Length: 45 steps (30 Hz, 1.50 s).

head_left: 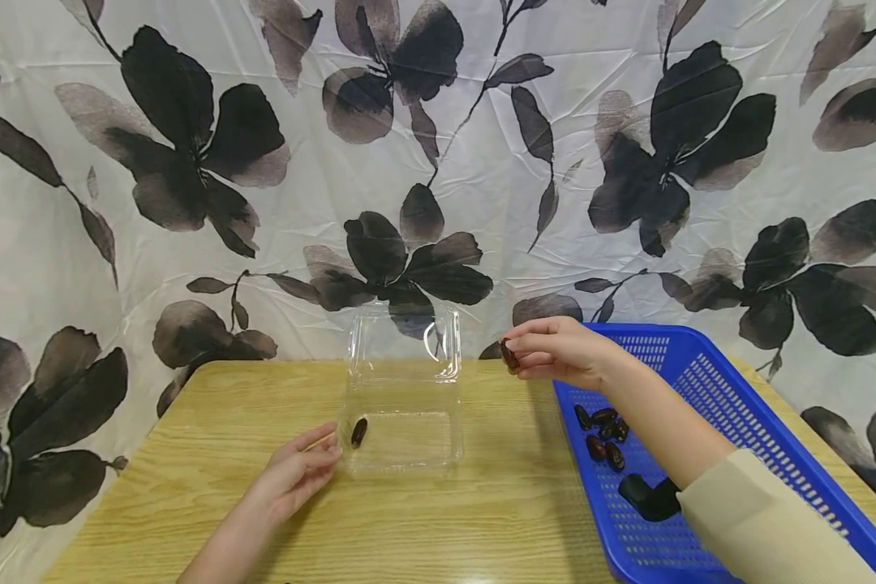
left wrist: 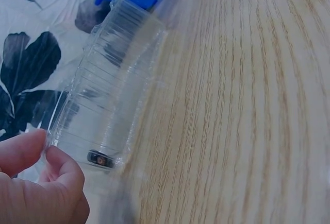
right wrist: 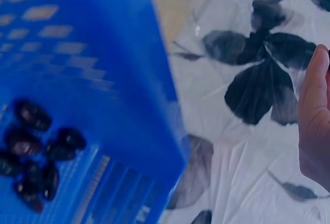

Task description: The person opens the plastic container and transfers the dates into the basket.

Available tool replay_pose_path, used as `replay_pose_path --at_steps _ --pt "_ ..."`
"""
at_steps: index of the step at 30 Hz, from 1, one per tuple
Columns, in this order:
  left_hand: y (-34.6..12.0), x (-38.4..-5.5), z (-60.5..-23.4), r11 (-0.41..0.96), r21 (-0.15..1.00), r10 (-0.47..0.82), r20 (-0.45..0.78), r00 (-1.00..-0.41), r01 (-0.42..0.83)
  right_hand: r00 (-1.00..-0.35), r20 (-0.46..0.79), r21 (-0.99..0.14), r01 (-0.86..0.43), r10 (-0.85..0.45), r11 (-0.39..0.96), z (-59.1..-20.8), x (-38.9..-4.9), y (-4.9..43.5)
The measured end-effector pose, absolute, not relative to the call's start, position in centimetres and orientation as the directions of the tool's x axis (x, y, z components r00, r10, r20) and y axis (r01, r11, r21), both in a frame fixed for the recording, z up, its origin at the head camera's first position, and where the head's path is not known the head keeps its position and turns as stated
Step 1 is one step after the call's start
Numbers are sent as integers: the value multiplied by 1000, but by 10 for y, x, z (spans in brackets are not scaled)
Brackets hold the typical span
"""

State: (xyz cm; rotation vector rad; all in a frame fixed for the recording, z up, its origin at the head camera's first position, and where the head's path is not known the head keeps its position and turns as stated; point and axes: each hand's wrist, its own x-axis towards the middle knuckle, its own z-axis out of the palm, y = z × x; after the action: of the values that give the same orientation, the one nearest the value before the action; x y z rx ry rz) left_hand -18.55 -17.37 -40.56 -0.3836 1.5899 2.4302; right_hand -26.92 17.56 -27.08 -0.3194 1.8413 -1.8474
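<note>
A clear plastic clamshell container (head_left: 409, 466) stands on the table with its lid (head_left: 405, 349) raised at the back. One dark brown date (head_left: 359, 432) lies inside, near the container's left wall. My left hand (head_left: 295, 474) is at that left side; in the left wrist view, its thumb and forefinger (left wrist: 64, 165) pinch the rim. Between the fingertips of my right hand (head_left: 565, 353) is another date (head_left: 509, 355), held in the air between the container and the blue basket. The right wrist view catches only part of this hand (right wrist: 315, 121), at its right edge.
A blue plastic basket (head_left: 604, 519) with slotted walls stands on the right of the wooden table (head_left: 263, 405). Several dates (head_left: 606, 426) lie in it, with a black object (head_left: 650, 496) nearer me. Behind the table hangs a floral cloth (head_left: 482, 162).
</note>
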Motion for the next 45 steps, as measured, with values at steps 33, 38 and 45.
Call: replay_pose_path --at_steps 33,38,45 --pt "-178 -189 -419 -396 871 56 -292 -955 -290 -817 -249 -968 232 -520 98 -323 -267 298" --pt "-184 -194 -429 -404 879 103 -231 -968 -253 -828 -280 -960 251 -487 124 -333 -270 310" --pt "-173 -187 -411 -357 884 24 -316 -948 -304 -820 -339 -934 237 -462 266 -346 -273 320"
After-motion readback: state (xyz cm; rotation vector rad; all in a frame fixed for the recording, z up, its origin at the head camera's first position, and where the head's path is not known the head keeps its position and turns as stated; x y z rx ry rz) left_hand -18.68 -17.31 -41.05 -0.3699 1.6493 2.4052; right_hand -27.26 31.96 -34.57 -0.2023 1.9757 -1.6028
